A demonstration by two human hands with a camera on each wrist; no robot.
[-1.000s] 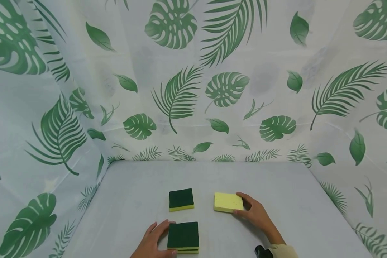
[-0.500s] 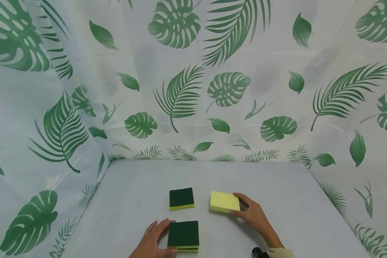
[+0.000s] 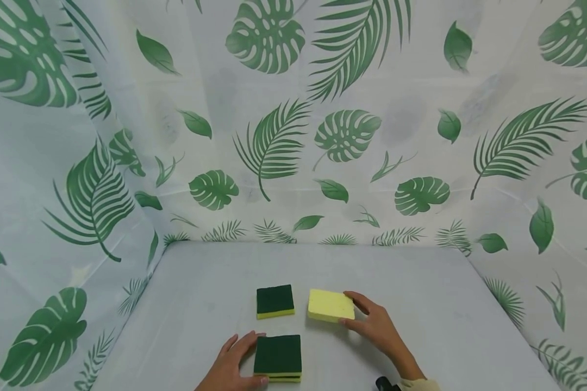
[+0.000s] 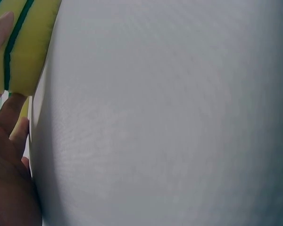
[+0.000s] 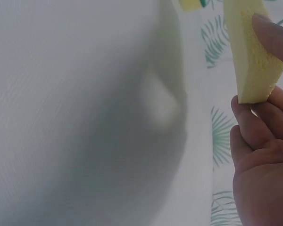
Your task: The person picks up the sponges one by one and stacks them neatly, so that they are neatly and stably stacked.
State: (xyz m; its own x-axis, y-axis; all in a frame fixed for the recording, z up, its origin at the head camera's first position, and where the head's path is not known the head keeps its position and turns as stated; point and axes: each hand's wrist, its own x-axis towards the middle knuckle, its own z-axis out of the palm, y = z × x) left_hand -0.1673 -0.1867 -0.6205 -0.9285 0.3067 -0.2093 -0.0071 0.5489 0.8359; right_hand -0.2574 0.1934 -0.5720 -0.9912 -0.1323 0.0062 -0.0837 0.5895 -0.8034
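Near the front of the table, my left hand (image 3: 233,364) grips a stack of two sponges (image 3: 278,355), thumb on the near side and fingers round the far side. The stack's top is dark green; yellow and green layers show along its edge, also in the left wrist view on the sponge stack (image 4: 30,52). My right hand (image 3: 375,326) pinches a pale yellow sponge (image 3: 330,305) by its right end between thumb and fingers. In the right wrist view that yellow sponge (image 5: 250,56) is held off the table. No green layer shows on it.
Another green-topped sponge (image 3: 275,301) lies on the white table (image 3: 215,293) behind the stack, left of the yellow sponge. A leaf-printed cloth (image 3: 283,212) encloses the table at the back and sides. A black object (image 3: 385,384) sits at my right wrist.
My right hand has moved left with the yellow sponge, towards the green-topped sponge at the back. My left hand and the stack have stayed in place.
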